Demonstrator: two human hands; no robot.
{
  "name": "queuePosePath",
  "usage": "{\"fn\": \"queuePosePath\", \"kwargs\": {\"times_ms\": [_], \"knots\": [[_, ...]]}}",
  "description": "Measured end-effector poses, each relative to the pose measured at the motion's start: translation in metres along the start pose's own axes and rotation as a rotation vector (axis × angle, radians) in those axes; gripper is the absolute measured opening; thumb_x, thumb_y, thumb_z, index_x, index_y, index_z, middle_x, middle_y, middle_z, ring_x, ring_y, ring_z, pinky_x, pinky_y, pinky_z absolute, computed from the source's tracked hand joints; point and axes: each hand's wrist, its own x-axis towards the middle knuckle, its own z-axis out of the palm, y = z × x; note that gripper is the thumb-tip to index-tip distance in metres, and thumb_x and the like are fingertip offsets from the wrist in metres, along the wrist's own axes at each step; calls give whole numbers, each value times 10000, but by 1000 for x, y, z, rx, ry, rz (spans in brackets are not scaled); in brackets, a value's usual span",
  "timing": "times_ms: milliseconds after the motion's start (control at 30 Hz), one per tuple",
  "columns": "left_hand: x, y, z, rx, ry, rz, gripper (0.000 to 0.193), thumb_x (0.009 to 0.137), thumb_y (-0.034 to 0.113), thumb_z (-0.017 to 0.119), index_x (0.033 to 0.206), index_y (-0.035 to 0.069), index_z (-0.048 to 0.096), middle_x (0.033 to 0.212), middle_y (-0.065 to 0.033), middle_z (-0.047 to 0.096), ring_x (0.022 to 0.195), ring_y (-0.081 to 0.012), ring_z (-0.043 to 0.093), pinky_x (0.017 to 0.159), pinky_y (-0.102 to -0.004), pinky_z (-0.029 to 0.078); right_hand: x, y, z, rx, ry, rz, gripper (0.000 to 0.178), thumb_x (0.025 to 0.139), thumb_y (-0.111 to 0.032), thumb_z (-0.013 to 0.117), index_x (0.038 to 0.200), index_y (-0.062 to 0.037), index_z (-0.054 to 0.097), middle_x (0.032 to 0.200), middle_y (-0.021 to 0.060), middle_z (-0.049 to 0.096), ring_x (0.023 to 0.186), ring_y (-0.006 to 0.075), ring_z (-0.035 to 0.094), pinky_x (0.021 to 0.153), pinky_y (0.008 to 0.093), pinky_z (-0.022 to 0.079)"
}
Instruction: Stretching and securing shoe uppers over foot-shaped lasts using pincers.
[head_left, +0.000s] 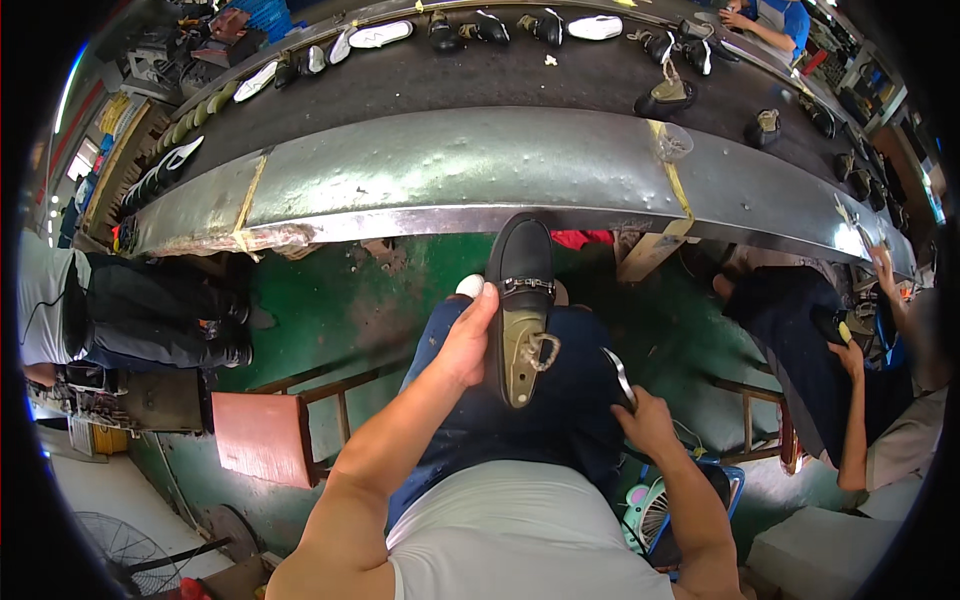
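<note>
My left hand is closed around the side of a black loafer with a metal chain trim, held upright above my lap, toe away from me. An olive shoe last fills the shoe, and a loop of cord sticks out of it. Beside my left thumb shows a small white rounded thing; I cannot make out what it is. Lower, to the right, my right hand grips a curved, shiny metal tool by its dark handle. The tool is apart from the shoe.
Ahead runs a metal-edged bench beside a dark conveyor belt carrying several shoes and lasts. A pink-topped stool stands left; a small green fan is by my right side. Co-workers sit or stand on both sides and across.
</note>
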Motion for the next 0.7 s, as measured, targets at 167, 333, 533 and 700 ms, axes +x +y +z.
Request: {"fn": "queuePosePath", "kwargs": {"times_ms": [167, 333, 533, 700], "knots": [[1, 21, 18, -74, -133, 47, 810, 965, 691, 378, 1359, -5, 507, 1201, -197, 641, 1070, -343, 662, 872, -529, 577, -44, 32, -18, 157, -134, 149, 347, 809, -296, 756, 913, 13, 638, 820, 248, 680, 821, 453, 658, 743, 490, 513], [37, 65, 41, -169, -196, 64, 760, 983, 664, 375, 1393, 36, 497, 1275, -181, 607, 1135, -357, 630, 895, -517, 572, -56, 45, 7, 35, -176, 169, 382, 820, -333, 753, 920, 18, 639, 828, 256, 681, 833, 467, 655, 756, 499, 513], [62, 87, 41, -256, -155, 116, 649, 1002, 596, 427, 1383, 78, 514, 1241, -185, 635, 1132, -408, 637, 861, -552, 580, -52, 38, -12, -62, 17, 45, 369, 847, -333, 740, 895, 14, 624, 728, 228, 655, 718, 426, 660, 680, 476, 506], [69, 89, 42, -287, -170, 114, 638, 1015, 586, 406, 1384, 76, 511, 1252, -189, 630, 1141, -410, 632, 859, -551, 581, -26, 6, -46, -15, 123, -22, 323, 869, -326, 734, 974, -29, 663, 747, 196, 669, 735, 422, 669, 660, 475, 525]]}}
